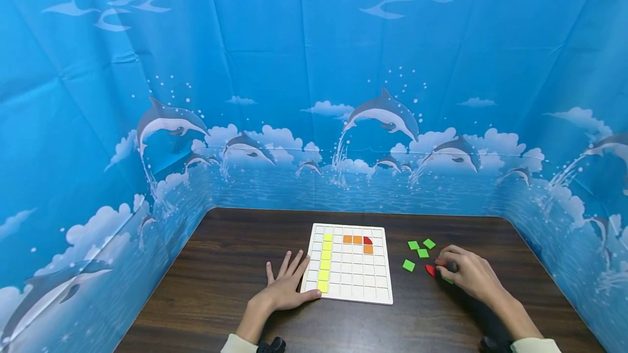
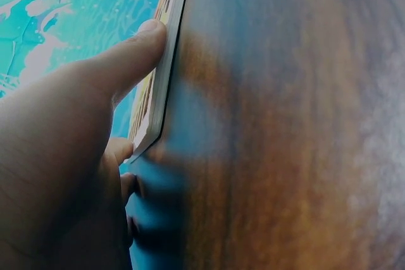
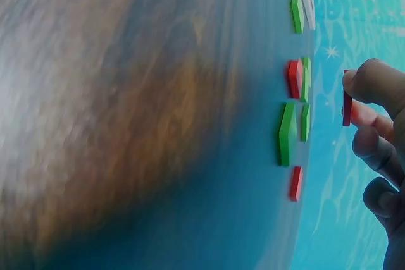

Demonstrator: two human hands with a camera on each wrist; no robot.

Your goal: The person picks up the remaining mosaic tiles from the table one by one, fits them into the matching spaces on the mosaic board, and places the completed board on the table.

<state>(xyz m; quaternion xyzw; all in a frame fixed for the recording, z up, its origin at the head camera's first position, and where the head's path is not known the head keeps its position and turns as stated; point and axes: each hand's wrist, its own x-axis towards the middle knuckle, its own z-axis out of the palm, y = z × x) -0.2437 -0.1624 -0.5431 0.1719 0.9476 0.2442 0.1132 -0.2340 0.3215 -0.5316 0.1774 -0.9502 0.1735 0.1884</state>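
A white gridded board (image 1: pixel 363 275) lies on the table, with a column of yellow square tiles (image 1: pixel 325 255) along its left part. Three orange tiles (image 1: pixel 357 239) and a red quarter-round tile (image 1: pixel 367 241) sit near its top right. With fingers spread, my left hand (image 1: pixel 287 291) rests at the board's lower left, thumb on the front edge. To the right of the board, my right hand (image 1: pixel 468 272) pinches a red tile (image 3: pixel 347 98) between thumb and fingers, held above the table. Beneath and beside it lie green square tiles (image 1: pixel 423 253) and another red tile (image 1: pixel 430 270).
The dark wooden table (image 1: pixel 206 287) has a blue dolphin-print curtain (image 1: pixel 275 97) standing around its back and sides. In the right wrist view, one more red tile (image 3: pixel 296 183) lies apart from the green ones.
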